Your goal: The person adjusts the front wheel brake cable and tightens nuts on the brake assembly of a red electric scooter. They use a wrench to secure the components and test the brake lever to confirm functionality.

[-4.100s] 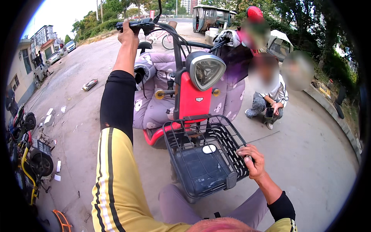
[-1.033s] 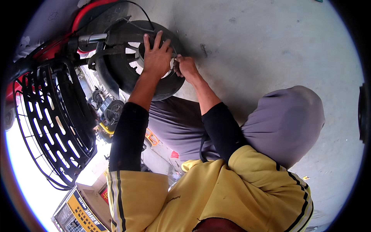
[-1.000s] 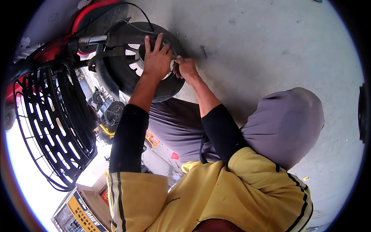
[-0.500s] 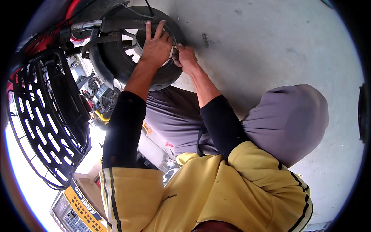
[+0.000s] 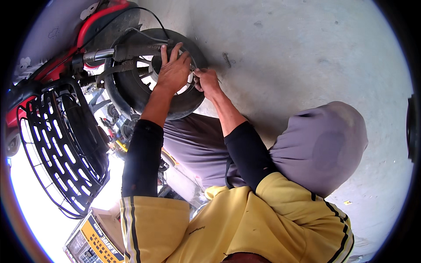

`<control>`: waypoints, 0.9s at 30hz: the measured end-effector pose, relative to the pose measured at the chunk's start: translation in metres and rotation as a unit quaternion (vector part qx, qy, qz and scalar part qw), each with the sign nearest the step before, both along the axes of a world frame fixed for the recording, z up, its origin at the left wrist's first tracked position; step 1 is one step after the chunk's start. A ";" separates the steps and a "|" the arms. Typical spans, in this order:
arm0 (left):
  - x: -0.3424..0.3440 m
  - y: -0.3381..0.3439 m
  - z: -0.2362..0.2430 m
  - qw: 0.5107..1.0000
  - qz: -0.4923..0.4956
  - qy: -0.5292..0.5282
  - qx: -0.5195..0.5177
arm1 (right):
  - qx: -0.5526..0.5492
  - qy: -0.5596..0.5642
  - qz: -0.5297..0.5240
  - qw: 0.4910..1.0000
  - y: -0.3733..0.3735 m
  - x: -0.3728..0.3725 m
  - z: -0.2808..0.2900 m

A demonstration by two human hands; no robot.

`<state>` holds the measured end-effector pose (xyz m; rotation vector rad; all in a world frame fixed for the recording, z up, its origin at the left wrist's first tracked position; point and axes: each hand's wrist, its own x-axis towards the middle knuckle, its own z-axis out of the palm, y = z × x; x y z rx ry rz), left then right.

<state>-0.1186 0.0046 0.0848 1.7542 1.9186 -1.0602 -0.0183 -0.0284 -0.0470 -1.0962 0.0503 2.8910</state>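
Observation:
A black scooter tyre (image 5: 183, 106) stands in front of me on a spoked light-metal wheel, between the fork and the floor. My left hand (image 5: 174, 73) lies over the hub side of the wheel, its fingers stretched out and spread toward the fork's lower end. Close beside it, at the rim's right part, my right hand (image 5: 207, 81) is closed in a pinch. A thin dark tip sticks out past its knuckles; what the fingers hold is mostly hidden. The fork leg (image 5: 131, 51) reaches the wheel from the left.
A black slotted basket (image 5: 59, 147) hangs at the left, below the red bodywork (image 5: 90, 27). A black cable (image 5: 151, 14) loops above the tyre. My grey-trousered knee (image 5: 324, 144) juts right over the concrete floor (image 5: 285, 57). A yellow-and-blue sign (image 5: 100, 239) stands lower left.
The view has shifted, so the wheel, basket and both hands sit lower in the picture. Both hands stay at the wheel in nearly the same grip.

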 end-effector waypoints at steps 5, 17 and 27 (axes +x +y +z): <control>0.002 0.001 0.002 0.999 0.028 -0.014 -0.009 | 0.021 0.013 0.016 1.000 0.009 0.004 0.010; -0.003 -0.003 -0.011 0.998 -0.032 0.051 -0.011 | 0.002 -0.017 -0.021 1.000 0.000 -0.018 -0.009; 0.000 -0.011 -0.016 0.995 -0.069 0.026 0.065 | -0.028 0.017 -0.011 0.999 0.000 -0.007 -0.005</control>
